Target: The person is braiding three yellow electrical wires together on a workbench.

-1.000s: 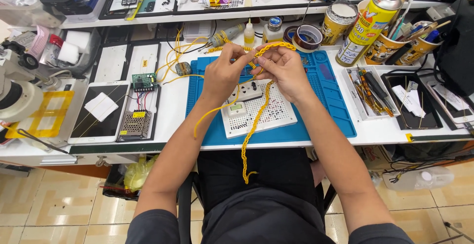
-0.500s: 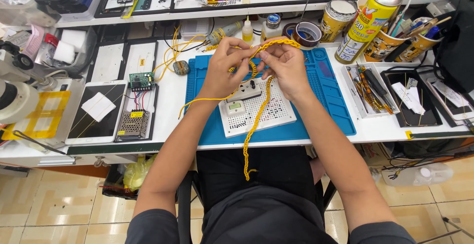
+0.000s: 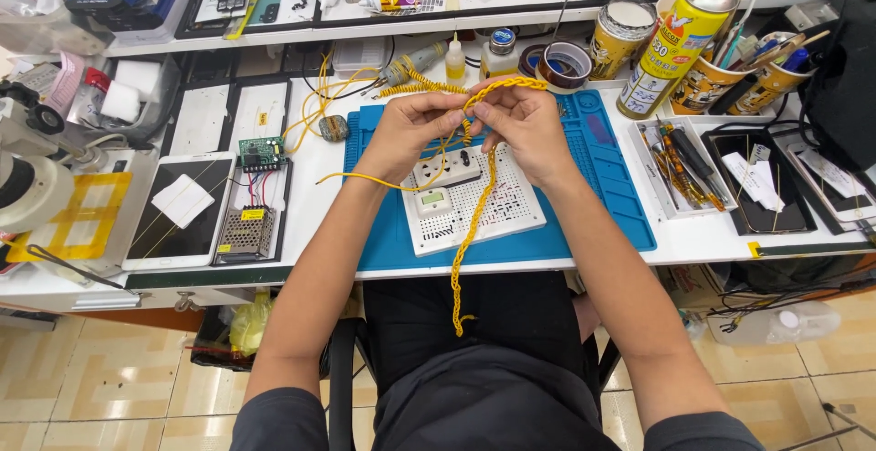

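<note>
My left hand (image 3: 412,130) and my right hand (image 3: 522,127) meet above a blue work mat (image 3: 602,168), both pinching a yellow wire (image 3: 470,232) that is braided into a chain. The braided part hangs from my fingers down over the table edge toward my lap. An unbraided strand runs left from my left hand, and a braided loop arches over my right hand. Under my hands lies a white perforated board (image 3: 474,209) with a socket block and a small display on it.
A spray can (image 3: 680,41), tins, tape rolls and cups of tools stand at the back right. A tray of tweezers (image 3: 680,164) lies right of the mat. A green circuit board (image 3: 260,152), a metal power supply (image 3: 245,232), a tablet and a microscope sit left.
The loose strand at my left has swung outward and up. My hands have shifted slightly while they keep working the braid at the same spot.
</note>
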